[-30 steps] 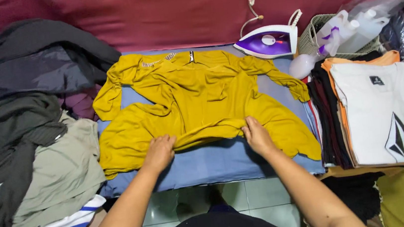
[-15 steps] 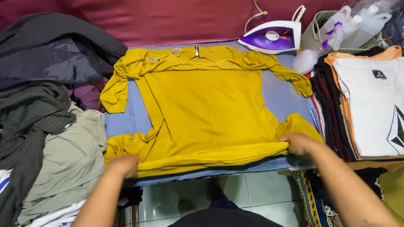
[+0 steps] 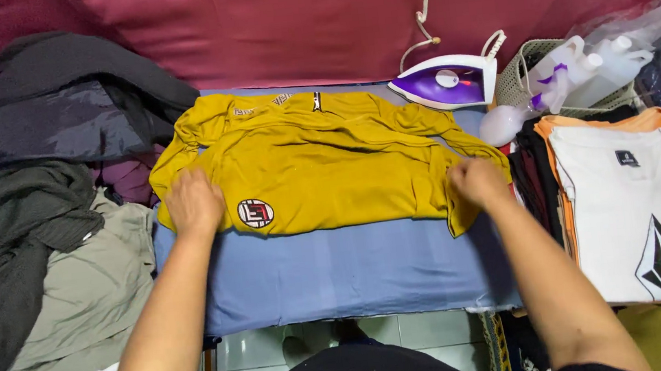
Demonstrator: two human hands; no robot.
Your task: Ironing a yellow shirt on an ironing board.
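Note:
A mustard-yellow shirt (image 3: 328, 165) lies folded in half on the blue ironing board (image 3: 339, 270), its lower half brought up over the upper half, a round badge showing near the left. My left hand (image 3: 193, 201) rests on the shirt's left edge, fingers closed on the fabric. My right hand (image 3: 477, 181) grips the shirt's right edge by the sleeve.
A purple and white iron (image 3: 447, 83) stands at the board's far right corner. Spray bottles (image 3: 572, 74) sit in a basket beside it. Folded shirts (image 3: 627, 203) are stacked at the right. A heap of dark and grey clothes (image 3: 29, 201) lies at the left. A maroon curtain (image 3: 288, 18) hangs behind.
My hands spread the shirt flat with its hem at the near edge, then carried the hem up and away, folding the shirt in half. The hands now sit farther up the board.

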